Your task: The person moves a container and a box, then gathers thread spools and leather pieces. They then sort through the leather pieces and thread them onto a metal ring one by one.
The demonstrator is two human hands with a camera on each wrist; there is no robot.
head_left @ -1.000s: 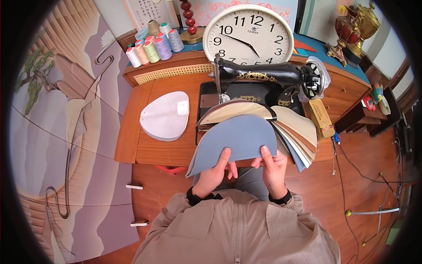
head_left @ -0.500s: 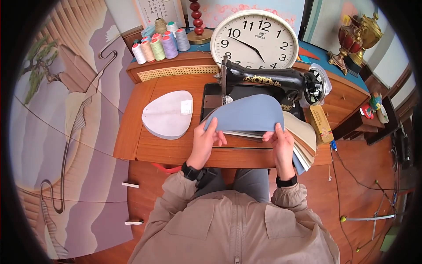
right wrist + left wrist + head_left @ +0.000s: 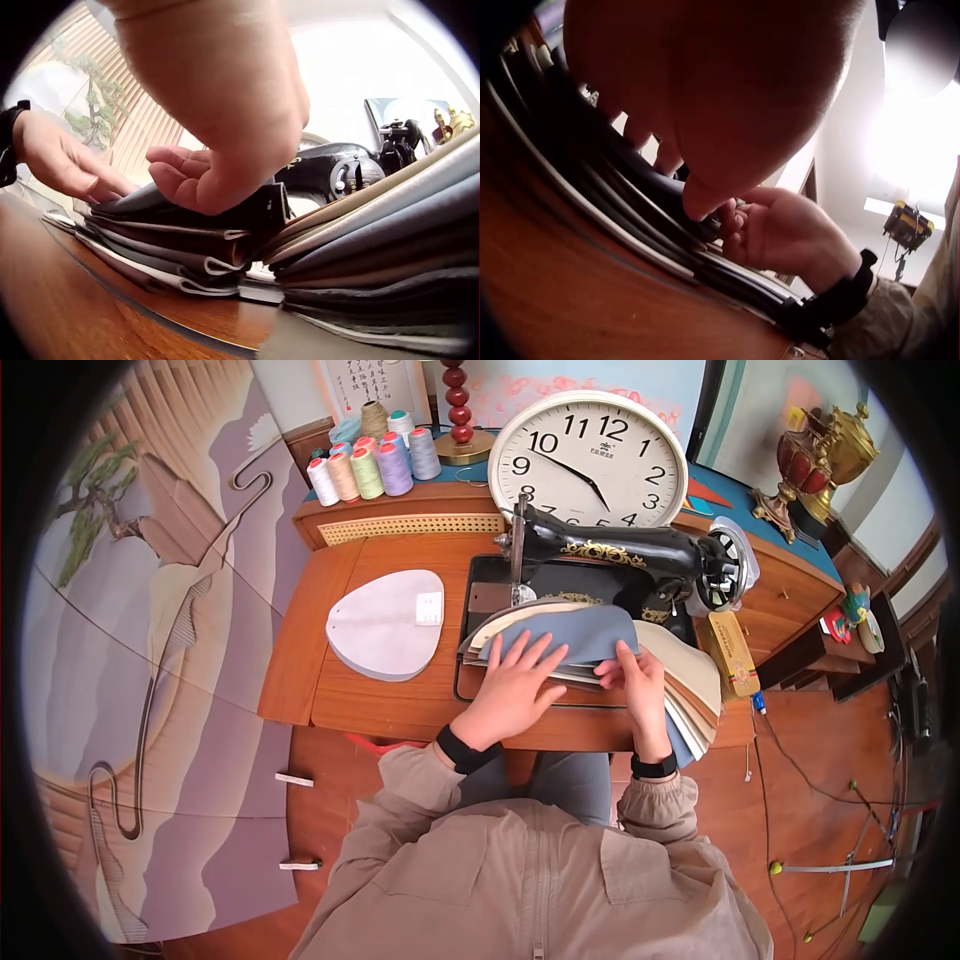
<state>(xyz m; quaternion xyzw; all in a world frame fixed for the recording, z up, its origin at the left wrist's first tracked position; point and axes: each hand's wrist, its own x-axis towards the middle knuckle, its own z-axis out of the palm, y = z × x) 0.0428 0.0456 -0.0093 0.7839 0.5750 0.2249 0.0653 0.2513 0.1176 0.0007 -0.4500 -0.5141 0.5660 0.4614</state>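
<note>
A blue-grey leather-like swatch lies on top of a stack of swatches in front of the sewing machine. My left hand rests flat on its left part, fingers spread. At the right corner, my right hand pinches the swatch's edge, thumb on top and the other fingers curled. In the right wrist view the folded layers of the stack show below the hands. Beside them a second fan of beige, brown and blue swatches spreads rightward over the table's front edge.
Left on the wooden table lies a pale rounded swatch set with a white label. Behind stand thread spools and a large clock. A yellow box sits at the right; cables hang and run over the floor.
Both hands brought the blue swatch forward and laid it down on the stack. My left hand released its edge and spread flat on top; my right hand stays at the right corner.
</note>
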